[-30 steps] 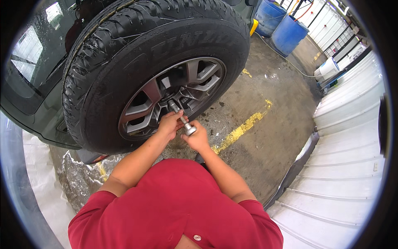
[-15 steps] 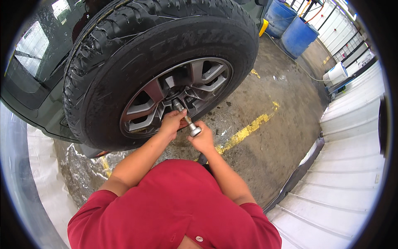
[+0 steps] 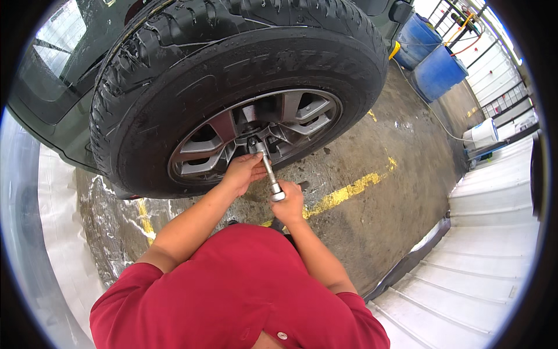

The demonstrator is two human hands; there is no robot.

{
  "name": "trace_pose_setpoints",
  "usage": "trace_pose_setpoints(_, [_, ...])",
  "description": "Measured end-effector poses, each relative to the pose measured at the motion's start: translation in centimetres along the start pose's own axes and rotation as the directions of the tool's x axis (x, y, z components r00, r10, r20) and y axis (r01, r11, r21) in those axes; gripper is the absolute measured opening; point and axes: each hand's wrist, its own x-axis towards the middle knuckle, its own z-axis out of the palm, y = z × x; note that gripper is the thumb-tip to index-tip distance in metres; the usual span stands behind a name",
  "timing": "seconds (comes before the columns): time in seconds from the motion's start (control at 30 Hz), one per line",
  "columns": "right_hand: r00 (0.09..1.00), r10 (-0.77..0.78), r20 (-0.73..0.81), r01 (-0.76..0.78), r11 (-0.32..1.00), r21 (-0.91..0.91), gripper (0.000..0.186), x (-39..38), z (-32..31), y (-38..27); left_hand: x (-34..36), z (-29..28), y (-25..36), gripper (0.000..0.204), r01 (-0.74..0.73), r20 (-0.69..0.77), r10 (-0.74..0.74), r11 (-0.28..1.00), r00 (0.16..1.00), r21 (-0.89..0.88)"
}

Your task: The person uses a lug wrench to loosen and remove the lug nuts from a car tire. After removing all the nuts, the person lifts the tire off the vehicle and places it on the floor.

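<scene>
A large black tyre [image 3: 151,139] on a grey alloy wheel [image 3: 197,166] is mounted on the back of a dark green vehicle [image 3: 55,125]. A silver socket tool [image 3: 269,171] with a long extension points into the middle of the wheel. My left hand [image 3: 243,173] has its thumb and fingers closed round the tool's upper part, just below the hub. At the lower end, by the rounded metal head, my right hand [image 3: 289,205] is wrapped on the tool, which hides some of its fingers.
Two blue drums [image 3: 439,75] stand at the upper right, near a white bucket [image 3: 482,134] and hoses. A white corrugated panel [image 3: 476,256] runs along the right, with a pale sheet [image 3: 58,221] at the left. Yellow stripes [image 3: 349,192] mark the stained concrete floor [image 3: 395,232].
The tool has tilted more upright in the view, and my right hand has moved a little down and right with its lower end. The wheel and surroundings have shifted rightward in the picture.
</scene>
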Motion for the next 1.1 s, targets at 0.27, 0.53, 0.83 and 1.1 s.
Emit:
trace_pose_setpoints(0.27, [0.988, 0.14, 0.068, -0.15, 0.972, 0.183, 0.027, -0.9, -2.3, -0.1, -0.8, 1.8, -1.2, 0.026, -0.141, -0.266, 0.085, 0.97, 0.96, -0.199])
trace_pose_setpoints(0.53, [0.986, 0.152, 0.07, -0.164, 0.959, 0.23, 0.034, -0.1, -7.4, 0.3, 0.3, 4.4, -1.7, 0.024, -0.3, -0.382, 0.087, 0.785, 0.92, -0.542])
trace_pose_setpoints(0.83, [0.973, 0.162, 0.164, -0.196, 0.956, 0.217, 0.034, -1.1, -11.7, 0.8, 2.6, 6.8, -1.5, 0.026, -0.408, -0.504, -0.01, 0.573, 0.864, -0.711])
trace_pose_setpoints(1.1, [0.866, -0.006, 0.5, -0.119, 0.969, 0.217, 0.035, 2.8, -15.8, 8.5, 4.4, 9.6, -1.6, 0.031, -0.642, -0.788, -0.012, 0.571, 0.616, -0.511])
